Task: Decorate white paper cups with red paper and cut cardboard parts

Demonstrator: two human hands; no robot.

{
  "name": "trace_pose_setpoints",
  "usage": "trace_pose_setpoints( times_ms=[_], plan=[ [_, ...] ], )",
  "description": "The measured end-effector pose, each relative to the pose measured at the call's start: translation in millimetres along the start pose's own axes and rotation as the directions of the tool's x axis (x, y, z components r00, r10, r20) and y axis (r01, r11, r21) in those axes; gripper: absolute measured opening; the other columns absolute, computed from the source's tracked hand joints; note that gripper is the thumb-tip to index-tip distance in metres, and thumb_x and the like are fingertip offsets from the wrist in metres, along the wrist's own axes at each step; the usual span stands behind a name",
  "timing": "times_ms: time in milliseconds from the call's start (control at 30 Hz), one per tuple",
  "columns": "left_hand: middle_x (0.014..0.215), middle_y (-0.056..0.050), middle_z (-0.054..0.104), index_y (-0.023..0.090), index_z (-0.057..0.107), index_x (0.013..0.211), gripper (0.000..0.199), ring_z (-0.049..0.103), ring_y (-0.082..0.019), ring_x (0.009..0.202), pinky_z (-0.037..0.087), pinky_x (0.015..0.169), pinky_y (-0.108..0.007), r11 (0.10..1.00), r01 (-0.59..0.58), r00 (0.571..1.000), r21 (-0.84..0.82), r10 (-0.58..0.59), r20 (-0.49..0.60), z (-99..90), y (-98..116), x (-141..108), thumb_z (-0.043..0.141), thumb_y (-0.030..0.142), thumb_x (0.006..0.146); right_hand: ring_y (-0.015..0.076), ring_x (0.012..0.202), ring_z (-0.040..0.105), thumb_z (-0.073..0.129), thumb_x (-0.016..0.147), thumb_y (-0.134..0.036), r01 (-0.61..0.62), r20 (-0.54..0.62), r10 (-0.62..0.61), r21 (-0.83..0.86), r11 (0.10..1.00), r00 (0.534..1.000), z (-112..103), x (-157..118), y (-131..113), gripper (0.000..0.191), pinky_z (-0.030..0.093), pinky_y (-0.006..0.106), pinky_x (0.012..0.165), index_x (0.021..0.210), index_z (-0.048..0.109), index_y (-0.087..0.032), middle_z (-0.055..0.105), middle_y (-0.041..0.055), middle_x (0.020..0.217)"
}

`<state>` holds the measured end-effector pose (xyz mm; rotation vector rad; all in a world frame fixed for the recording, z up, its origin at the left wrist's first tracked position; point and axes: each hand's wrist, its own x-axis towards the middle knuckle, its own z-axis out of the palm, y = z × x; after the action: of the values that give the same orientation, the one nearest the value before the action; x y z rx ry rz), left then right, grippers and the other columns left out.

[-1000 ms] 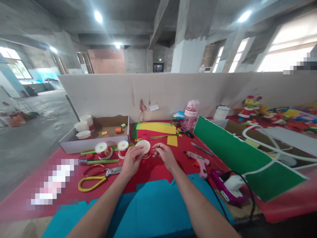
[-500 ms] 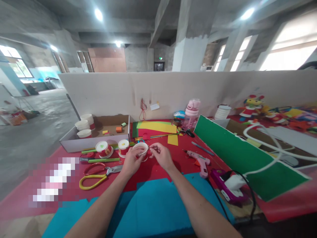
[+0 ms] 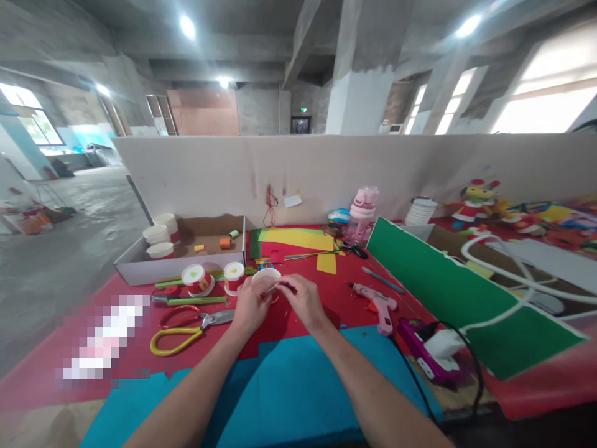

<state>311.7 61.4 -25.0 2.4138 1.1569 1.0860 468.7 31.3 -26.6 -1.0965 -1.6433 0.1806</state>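
A white paper cup (image 3: 265, 275) stands upright on the red tabletop, its open rim facing up. My left hand (image 3: 252, 305) is closed round the cup's near left side, with the thumb at the front. At the cup's right rim, my right hand (image 3: 301, 297) has its thumb and fingertips pinched together. What lies between those fingertips, if anything, is too small to make out. Two upturned cups with red sides, a left one (image 3: 196, 280) and a right one (image 3: 234, 277), sit just left of my hands. Scissors (image 3: 191, 330) with yellow and red handles lie near my left wrist.
A pink glue gun (image 3: 377, 305) and a purple power strip (image 3: 429, 354) lie to the right, beside a green-sided box (image 3: 457, 298). Coloured paper strips (image 3: 293, 239) lie behind the cup. An open box (image 3: 180, 267) with cups stands left; blue sheets (image 3: 293, 392) cover the front.
My right hand has moved slightly left and closer over the cup's rim. My left hand stays on the cup. The view has shifted very slightly.
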Motion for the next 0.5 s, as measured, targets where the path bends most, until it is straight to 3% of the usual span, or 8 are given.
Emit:
trace_pose_setpoints(
  times_ms=[167, 400, 500],
  plan=[
    [0.108, -0.005, 0.068, 0.029, 0.069, 0.108, 0.039, 0.054, -0.025, 0.103, 0.041, 0.089, -0.040, 1.000, 0.003, 1.000, 0.009, -0.003, 0.002, 1.6, 2, -1, 0.050, 0.009, 0.080, 0.0177, 0.081, 0.065, 0.057, 0.087, -0.020, 0.038, 0.030, -0.037, -0.020, 0.999, 0.999, -4, 2, 4, 0.012, 0.050, 0.027, 0.075, 0.088, 0.069, -0.021, 0.070, 0.0045, 0.087],
    [0.095, -0.006, 0.071, 0.027, 0.072, 0.101, 0.030, 0.055, -0.025, 0.100, 0.042, 0.087, -0.040, 0.997, 0.067, 0.998, -0.034, -0.067, -0.017, 3.0, 3, -1, 0.051, 0.017, 0.083, 0.0180, 0.081, 0.063, 0.048, 0.089, -0.015, 0.096, 0.094, -0.074, -0.250, 0.964, 0.993, 6, 0, 4, 0.019, 0.049, 0.027, 0.073, 0.089, 0.066, -0.020, 0.067, 0.0063, 0.086],
    [0.096, -0.005, 0.072, 0.028, 0.072, 0.102, 0.030, 0.056, -0.025, 0.100, 0.043, 0.088, -0.040, 0.993, 0.078, 0.997, -0.088, -0.079, -0.016, 4.7, 2, -2, 0.053, 0.016, 0.082, 0.0182, 0.079, 0.062, 0.047, 0.087, -0.016, 0.070, 0.058, -0.056, -0.287, 0.955, 0.997, 8, 2, 5, 0.018, 0.048, 0.027, 0.071, 0.084, 0.064, -0.020, 0.066, 0.0064, 0.083]
  ],
)
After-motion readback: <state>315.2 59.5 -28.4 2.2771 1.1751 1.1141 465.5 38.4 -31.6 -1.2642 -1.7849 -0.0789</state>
